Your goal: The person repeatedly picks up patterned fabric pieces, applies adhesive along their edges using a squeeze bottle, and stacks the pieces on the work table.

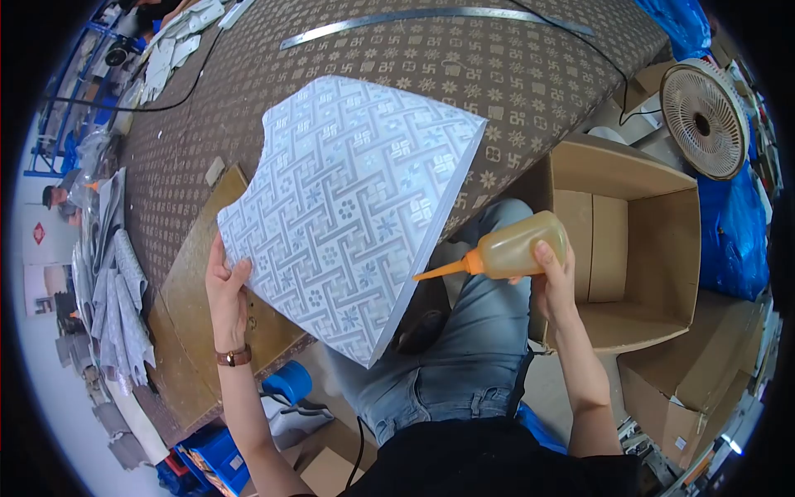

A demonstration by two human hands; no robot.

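Note:
A stiff light-blue patterned fabric piece [339, 207] is tilted in front of me, partly over the table edge. My left hand [226, 277] grips its lower left edge, thumb on top and fingers underneath. In my right hand [551, 277] is a squeeze bottle [522, 246] of yellowish liquid, lying on its side with its long orange nozzle pointing left. The nozzle tip meets or nearly meets the fabric piece's right edge strip [426, 253]; I cannot tell whether they touch. Some of the fingers behind the bottle are hidden.
A patterned brown cloth covers the table [530, 91], where a metal ruler [431, 14] lies. On my right stand an open cardboard box [625, 207] and a fan [704, 120]. A wooden board [195, 306] lies left, near hanging grey fabric pieces [116, 298]. A black cable [178, 101] crosses the table.

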